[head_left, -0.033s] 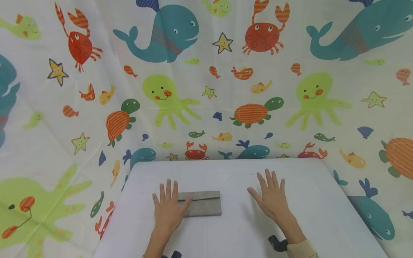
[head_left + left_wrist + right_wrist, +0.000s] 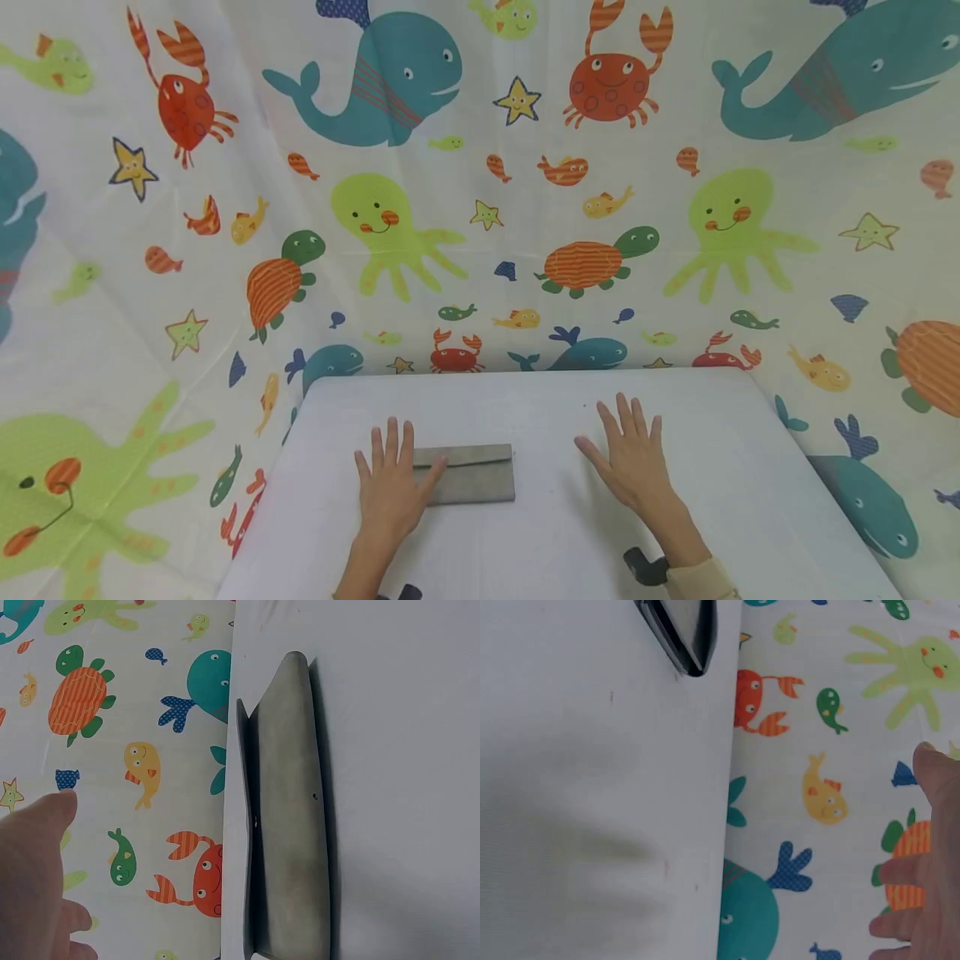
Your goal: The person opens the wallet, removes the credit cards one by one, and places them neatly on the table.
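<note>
A grey, flat, oblong case (image 2: 480, 483) with a long flap lies on the white table. My left hand (image 2: 390, 500), fingers spread, is over the case's left end and hides part of it; the thumb overlaps the case in the head view. From the left wrist, the case (image 2: 289, 817) shows its flap standing slightly away from the body, with a dark gap between. My right hand (image 2: 637, 467) is held to the right of the case, fingers spread and holding nothing. The right wrist view catches only one end of the case (image 2: 694, 630) at the top.
The white table (image 2: 540, 550) has its far edge against a hanging cloth (image 2: 480, 175) printed with whales, crabs, turtles and octopuses. The same cloth runs along the left and right sides. A dark wrist mount (image 2: 647, 567) sits at the right wrist.
</note>
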Demonstrator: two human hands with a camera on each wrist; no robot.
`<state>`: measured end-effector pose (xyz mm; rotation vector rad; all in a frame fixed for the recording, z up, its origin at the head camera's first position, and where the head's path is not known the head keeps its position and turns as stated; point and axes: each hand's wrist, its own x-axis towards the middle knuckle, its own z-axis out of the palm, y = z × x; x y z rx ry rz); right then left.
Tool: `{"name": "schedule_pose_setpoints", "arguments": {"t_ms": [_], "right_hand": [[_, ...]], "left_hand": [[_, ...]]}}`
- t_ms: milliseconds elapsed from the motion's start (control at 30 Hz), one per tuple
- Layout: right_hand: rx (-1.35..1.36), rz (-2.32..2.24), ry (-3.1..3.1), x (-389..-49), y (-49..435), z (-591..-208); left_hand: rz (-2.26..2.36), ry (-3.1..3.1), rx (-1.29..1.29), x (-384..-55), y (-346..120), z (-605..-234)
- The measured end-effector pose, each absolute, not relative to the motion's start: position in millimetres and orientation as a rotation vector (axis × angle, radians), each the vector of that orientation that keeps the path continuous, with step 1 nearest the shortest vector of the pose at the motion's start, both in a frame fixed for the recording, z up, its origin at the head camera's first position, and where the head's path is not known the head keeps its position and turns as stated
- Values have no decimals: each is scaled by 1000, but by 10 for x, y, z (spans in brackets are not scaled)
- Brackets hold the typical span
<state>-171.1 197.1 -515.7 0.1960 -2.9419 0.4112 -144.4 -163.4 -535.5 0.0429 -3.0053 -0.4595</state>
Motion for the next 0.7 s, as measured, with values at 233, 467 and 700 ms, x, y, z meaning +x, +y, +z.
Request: {"name": "schedule_pose_setpoints", "arguments": {"t_ms": [233,467,700], "right_hand": [[190,420,-2938,-1712,1944,-5185],[189,409,-2934,-1722,1903,-5227],[212,417,-2938,-1749,1842,-5234]], "left_hand": [[-491,-2998,43,-1442,-1614,-5383],[-512,-2959,21,-1412,-1592,-5428],[-524,-2968,27,-1414,-1586,-5403]]}}
